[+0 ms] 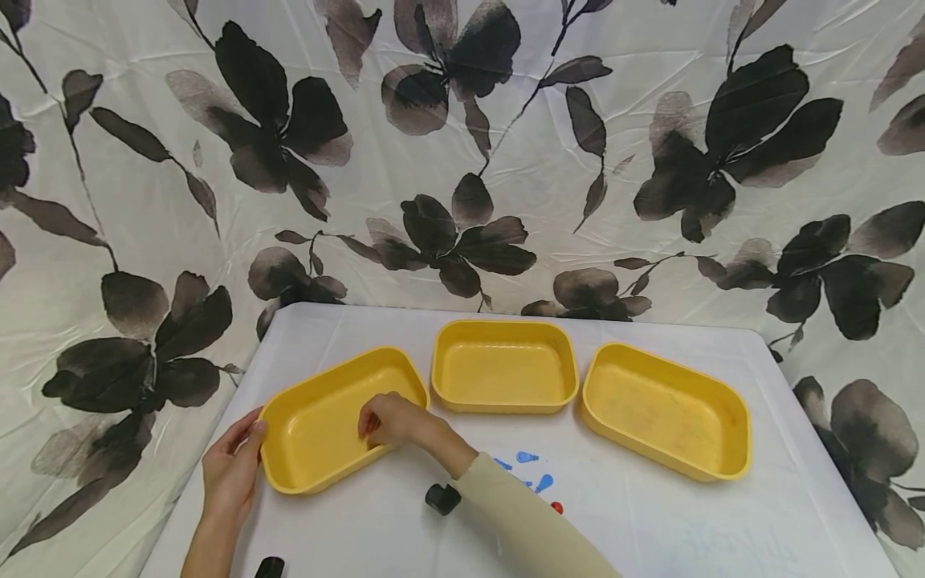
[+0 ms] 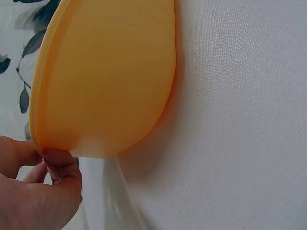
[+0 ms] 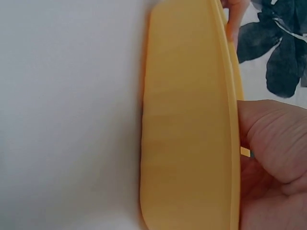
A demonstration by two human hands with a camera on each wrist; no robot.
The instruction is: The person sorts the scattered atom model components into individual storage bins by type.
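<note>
My left hand (image 1: 230, 475) pinches the end rim of the left yellow tray (image 1: 318, 437), thumb and fingers meeting at its edge. That tray stands at an angle on the white table; its outer wall fills much of the left wrist view. Over the tray's near rim reaches my right hand (image 1: 390, 419), fingers curled down inside it. A tiny teal spot (image 3: 252, 153) shows beside that hand in the right wrist view, but I cannot tell whether the fingers hold something. Near the right forearm lie several small blue drop-shaped pieces (image 1: 544, 482) and a small red ball (image 1: 557, 507).
A second yellow tray (image 1: 506, 405) stands at the back middle and a third yellow tray (image 1: 665, 413) sits angled at the right. Small black blocks show by the right forearm (image 1: 470, 482) and left forearm (image 1: 209, 542). A floral cloth (image 1: 448, 177) hangs behind the table.
</note>
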